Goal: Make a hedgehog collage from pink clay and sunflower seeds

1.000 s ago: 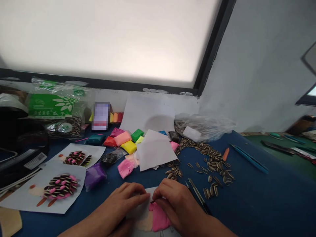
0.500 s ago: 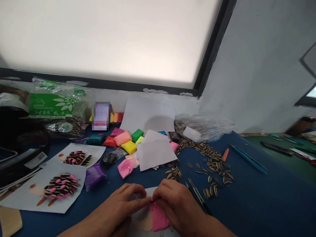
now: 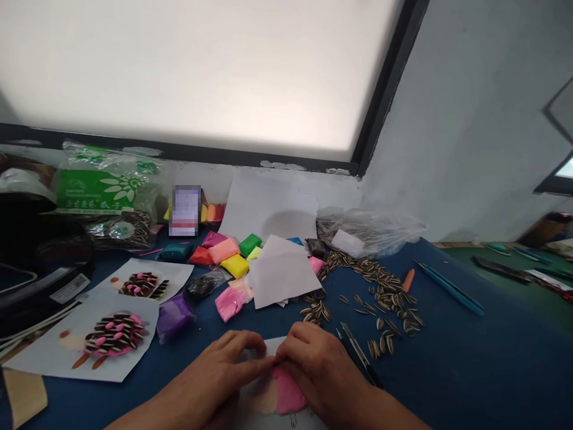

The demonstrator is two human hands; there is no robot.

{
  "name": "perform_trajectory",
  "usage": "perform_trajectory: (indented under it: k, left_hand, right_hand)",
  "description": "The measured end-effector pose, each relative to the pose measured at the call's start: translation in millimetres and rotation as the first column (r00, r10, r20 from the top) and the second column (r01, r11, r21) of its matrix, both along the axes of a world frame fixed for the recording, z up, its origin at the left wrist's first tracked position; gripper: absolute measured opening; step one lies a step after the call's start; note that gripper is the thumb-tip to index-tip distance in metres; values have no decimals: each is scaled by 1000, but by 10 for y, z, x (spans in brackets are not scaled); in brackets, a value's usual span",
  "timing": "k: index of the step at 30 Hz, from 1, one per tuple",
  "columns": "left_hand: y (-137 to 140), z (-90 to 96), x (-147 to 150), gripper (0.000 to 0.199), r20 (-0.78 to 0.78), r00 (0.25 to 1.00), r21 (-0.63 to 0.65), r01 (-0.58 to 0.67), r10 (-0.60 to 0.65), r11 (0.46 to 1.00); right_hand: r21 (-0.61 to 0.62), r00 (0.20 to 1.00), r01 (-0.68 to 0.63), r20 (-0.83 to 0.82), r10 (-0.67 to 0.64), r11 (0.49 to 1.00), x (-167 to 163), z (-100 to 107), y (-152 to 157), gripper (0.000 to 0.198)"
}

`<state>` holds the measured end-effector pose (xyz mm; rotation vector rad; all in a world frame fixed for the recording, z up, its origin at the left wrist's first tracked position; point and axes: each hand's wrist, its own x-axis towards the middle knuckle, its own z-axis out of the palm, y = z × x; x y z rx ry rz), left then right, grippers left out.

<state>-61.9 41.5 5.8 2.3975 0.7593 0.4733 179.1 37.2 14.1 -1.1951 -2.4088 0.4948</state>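
At the front of the desk lies a white sheet (image 3: pixel 268 421) with a flattened patch of pink modelling clay (image 3: pixel 289 393) and a beige clay patch (image 3: pixel 267 400) beside it. My right hand (image 3: pixel 319 365) has its fingers pinched together at the pink clay's upper edge; what they hold is hidden. From the left, my left hand (image 3: pixel 230 361) reaches in, thumb stretched to the right fingertips, index finger curved apart from it. Striped sunflower seeds (image 3: pixel 376 272) are heaped beyond my right hand. Two finished clay hedgehogs with seed spines, a near one (image 3: pixel 116 334) and a far one (image 3: pixel 139 284), lie on paper at left.
A utility knife (image 3: pixel 358 349) lies right beside my right hand. Colourful clay packets (image 3: pixel 235 264), a purple packet (image 3: pixel 174 316) and loose white papers (image 3: pixel 284 272) are beyond the hands. A blue pen-like tool (image 3: pixel 452 289) lies right; a green seed bag (image 3: pixel 107 191) stands back left.
The hands stay at the pink clay with only slight finger shifts. A small dark bit seen between the fingertips earlier is now hidden. The view has shifted slightly.
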Motion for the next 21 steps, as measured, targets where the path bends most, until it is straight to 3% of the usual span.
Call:
perform_trajectory:
  k: [6, 13, 18, 21]
  left_hand:
    - [-11, -87, 23, 101, -44, 998, 27, -41, 42, 999]
    - [-77, -29, 81, 91, -89, 988, 75, -117, 123, 990]
    - [-62, -43, 64, 84, -68, 992, 66, -105, 110, 992]
    - [-32, -38, 37, 87, -50, 996, 39, -73, 75, 997]
  right_hand:
    - [11, 998, 4, 61, -4, 1000, 12, -75, 11, 18]
    - [10, 994, -25, 103, 24, 1000, 8, -79, 16, 20]
    - [31, 990, -23, 140, 18, 999, -16, -62, -5, 17]
    - [59, 993, 14, 119, -21, 998, 23, 51, -8, 15]
